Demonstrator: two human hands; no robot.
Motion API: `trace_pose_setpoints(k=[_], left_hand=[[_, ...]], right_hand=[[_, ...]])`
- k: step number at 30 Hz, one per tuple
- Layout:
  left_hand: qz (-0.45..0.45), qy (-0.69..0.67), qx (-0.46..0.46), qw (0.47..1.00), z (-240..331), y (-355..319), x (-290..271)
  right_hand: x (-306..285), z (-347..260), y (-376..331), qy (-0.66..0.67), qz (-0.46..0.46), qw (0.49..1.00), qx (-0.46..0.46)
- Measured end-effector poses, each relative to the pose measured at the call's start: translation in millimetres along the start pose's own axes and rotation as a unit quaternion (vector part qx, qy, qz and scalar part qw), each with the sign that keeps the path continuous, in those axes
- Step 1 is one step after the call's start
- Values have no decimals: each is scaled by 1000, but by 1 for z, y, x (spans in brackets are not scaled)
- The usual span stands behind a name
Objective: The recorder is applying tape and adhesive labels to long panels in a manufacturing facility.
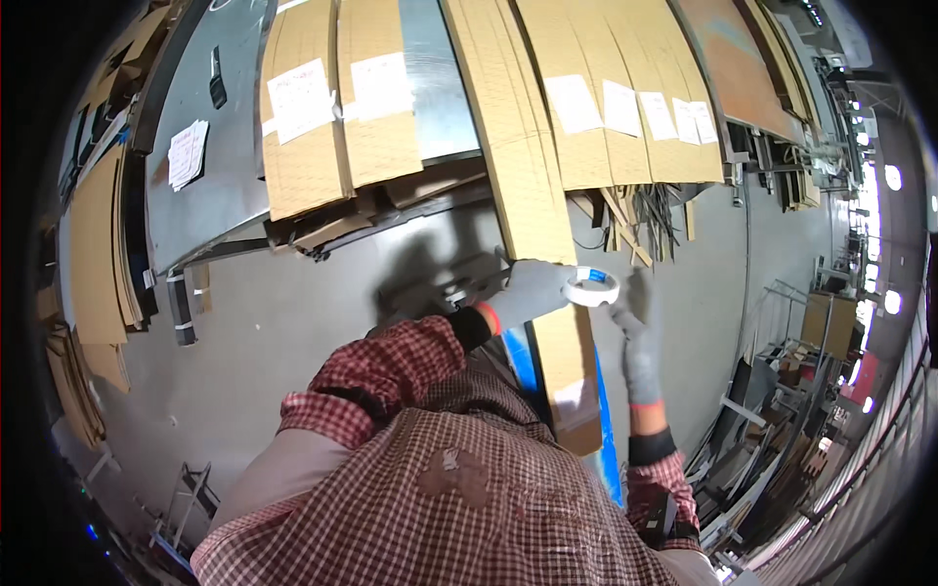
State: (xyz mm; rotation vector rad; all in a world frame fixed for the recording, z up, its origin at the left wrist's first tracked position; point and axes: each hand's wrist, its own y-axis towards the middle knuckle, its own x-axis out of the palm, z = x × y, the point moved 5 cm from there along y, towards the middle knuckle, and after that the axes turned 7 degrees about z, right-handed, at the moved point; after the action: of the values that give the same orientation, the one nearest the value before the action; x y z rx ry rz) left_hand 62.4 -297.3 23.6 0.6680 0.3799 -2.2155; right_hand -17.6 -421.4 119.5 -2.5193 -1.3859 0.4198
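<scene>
A white roll of tape (pixel 608 292) with a blue label inside its ring is held over a long, narrow cardboard-wrapped piece (pixel 531 210). My left hand (pixel 532 291), in a grey glove, is closed on the left side of the roll. Just right of the roll is my right hand (pixel 640 337), also gloved in grey. Its fingers point upward and look blurred, apart from the thumb, which lies close to the roll's lower right edge. Whether the thumb touches the tape, I cannot tell. The cardboard piece runs from the stacks ahead back toward my body.
Ahead lie cardboard-wrapped panels (pixel 625 88) with white paper sheets on them. A grey metal sheet (pixel 230 127) is at the left, with a dark-handled tool (pixel 217 80) on it. Thin strips (pixel 635 225) hang below the panels. Blue supports (pixel 608 430) stand under the long piece. Racks (pixel 782 420) fill the right side.
</scene>
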Motion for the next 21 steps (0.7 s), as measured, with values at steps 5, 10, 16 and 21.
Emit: trace_pose_setpoints(k=[5, 10, 16, 21], left_hand=[[-18, 14, 36, 999, -39, -1, 59], [45, 83, 57, 994, 4, -9, 14], [-74, 114, 98, 986, 27, 9, 36], [197, -41, -79, 976, -25, 17, -49]], right_hand=[[48, 0, 27, -518, -326, 789, -40], [34, 17, 108, -648, -406, 602, -228], [-68, 179, 209, -826, -338, 403, -203], [-1, 74, 165, -691, -214, 668, -174]])
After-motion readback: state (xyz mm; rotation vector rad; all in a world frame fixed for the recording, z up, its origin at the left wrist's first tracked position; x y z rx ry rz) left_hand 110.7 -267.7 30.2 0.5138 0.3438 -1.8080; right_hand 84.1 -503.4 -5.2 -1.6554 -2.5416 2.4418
